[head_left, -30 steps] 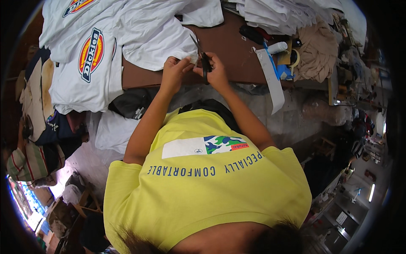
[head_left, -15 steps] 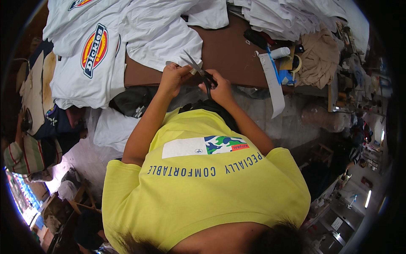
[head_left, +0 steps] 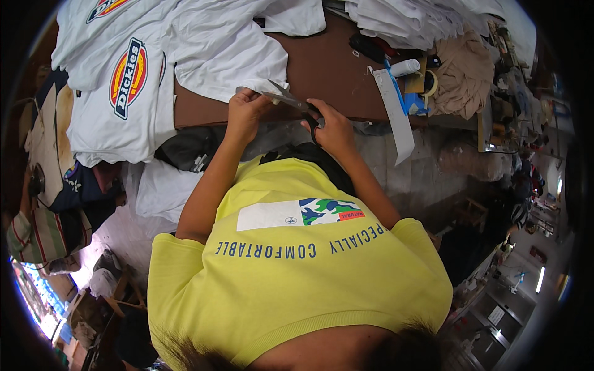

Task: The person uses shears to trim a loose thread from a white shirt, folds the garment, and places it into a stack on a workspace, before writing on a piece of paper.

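My left hand [head_left: 245, 115] pinches the hem of a white T-shirt [head_left: 226, 59] at the near edge of the table. In my right hand [head_left: 333, 128] is a pair of scissors [head_left: 289, 99], its dark handles around my fingers. The blades are spread and point left, right beside my left fingertips and the pinched cloth. Whether they touch the fabric I cannot tell. To the left, a white T-shirt with a colourful printed emblem [head_left: 129, 77] hangs over the table edge.
The brown tabletop [head_left: 328, 62] carries a heap of white garments [head_left: 408, 21] at the back right. Right of my hands lie a long white paper strip [head_left: 393, 117], a roll of tape [head_left: 430, 82] and a beige cloth pile [head_left: 463, 74]. Dark fabric [head_left: 192, 148] sits below the edge.
The scissors have turned flatter, with the blades pointing more to the left. My right hand has moved slightly right, away from my left hand, which still pinches the cloth.
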Tool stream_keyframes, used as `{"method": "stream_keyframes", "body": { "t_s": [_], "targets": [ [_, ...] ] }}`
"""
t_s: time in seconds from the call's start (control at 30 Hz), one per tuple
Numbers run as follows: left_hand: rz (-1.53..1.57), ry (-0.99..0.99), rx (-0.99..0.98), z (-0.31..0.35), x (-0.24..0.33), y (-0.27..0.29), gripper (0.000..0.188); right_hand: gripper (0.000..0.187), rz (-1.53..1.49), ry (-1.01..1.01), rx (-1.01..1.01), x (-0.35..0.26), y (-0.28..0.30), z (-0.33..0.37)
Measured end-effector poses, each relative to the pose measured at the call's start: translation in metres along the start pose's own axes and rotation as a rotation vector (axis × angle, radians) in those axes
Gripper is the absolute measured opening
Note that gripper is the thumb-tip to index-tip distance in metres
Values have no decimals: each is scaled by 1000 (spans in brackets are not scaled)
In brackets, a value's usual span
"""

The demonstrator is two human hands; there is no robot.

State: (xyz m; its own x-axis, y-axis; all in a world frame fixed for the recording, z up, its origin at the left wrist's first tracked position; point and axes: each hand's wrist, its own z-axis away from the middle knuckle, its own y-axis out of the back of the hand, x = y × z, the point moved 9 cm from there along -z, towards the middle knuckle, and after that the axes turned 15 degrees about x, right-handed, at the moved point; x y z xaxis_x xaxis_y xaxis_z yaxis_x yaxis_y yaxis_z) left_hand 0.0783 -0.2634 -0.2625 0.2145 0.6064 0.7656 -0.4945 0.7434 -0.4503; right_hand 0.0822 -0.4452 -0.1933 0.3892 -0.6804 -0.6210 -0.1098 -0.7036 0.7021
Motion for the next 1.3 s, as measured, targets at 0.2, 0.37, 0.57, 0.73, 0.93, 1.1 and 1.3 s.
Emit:
{"method": "stream_keyframes", "body": {
  "t_s": [0.2, 0.37, 0.57, 0.73, 0.93, 1.1, 1.3],
  "targets": [
    [-31, 1, -30, 3, -2, -4, 16, 50, -13, 9, -42, -2, -5, -7],
    [-21, 14, -20, 4, -3, -3, 15, 50, -65, 10, -63, 2, -9, -8],
    [-10, 18, -7, 3, -6, -2, 17, 49, -100, 10, -78, 8, -10, -3],
    [45, 37, 40, 11, 3, -7, 16, 46, -107, -16, -81, 15, -10, 2],
    [88, -33, 38, 1, 1, 1, 33, 55, -90, -35, -79, 20, -9, 3],
    [140, -82, 22, 6, 3, -7, 47, 65, -28, -78, -130, 13, -9, -4],
    [133, -91, 13, 4, -2, -6, 48, 67, -24, -79, -168, 12, -15, -8]
  ]
}}
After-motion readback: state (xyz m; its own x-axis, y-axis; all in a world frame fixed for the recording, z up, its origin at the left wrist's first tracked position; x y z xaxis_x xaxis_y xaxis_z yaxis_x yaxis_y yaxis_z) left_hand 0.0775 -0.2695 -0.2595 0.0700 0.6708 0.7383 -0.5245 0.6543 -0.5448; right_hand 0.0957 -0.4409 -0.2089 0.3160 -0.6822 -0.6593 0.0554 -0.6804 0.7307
